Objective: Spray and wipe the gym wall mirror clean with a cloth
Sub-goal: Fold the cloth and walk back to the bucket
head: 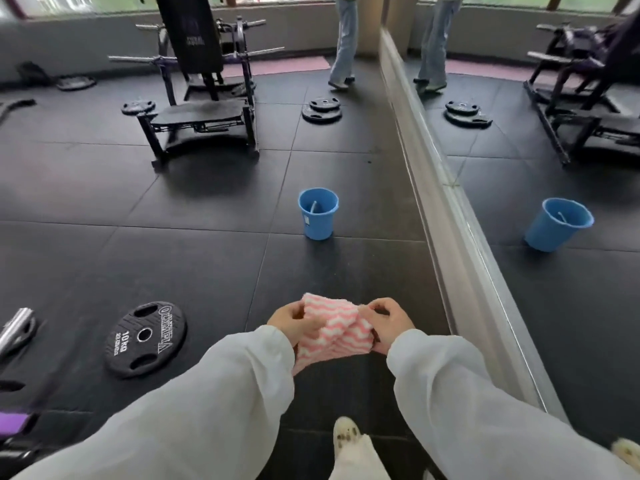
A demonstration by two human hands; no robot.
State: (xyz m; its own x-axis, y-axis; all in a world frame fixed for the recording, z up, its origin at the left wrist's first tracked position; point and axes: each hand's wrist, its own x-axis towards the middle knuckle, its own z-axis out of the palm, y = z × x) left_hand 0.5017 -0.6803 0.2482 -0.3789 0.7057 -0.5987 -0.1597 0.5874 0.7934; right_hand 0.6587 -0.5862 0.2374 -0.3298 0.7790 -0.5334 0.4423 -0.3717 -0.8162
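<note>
Both my hands hold one cloth [331,332], pink and white with wavy stripes, in front of my body. My left hand [290,323] grips its left side with curled fingers, and my right hand [389,323] pinches the right side, so the cloth is bunched between them. My white sleeves [221,403] reach to the wrists. Below the cloth is the black rubber floor [207,244], and my shoe [347,433] shows near the bottom edge. A blue bucket [318,213] stands on the floor ahead of me, near the wall. The wall mirror [540,174] runs along my right side and reflects the bucket. A black weight plate [146,338] lies to my left. Another person's legs [344,39] stand far ahead, beside a gym machine [201,98].
</note>
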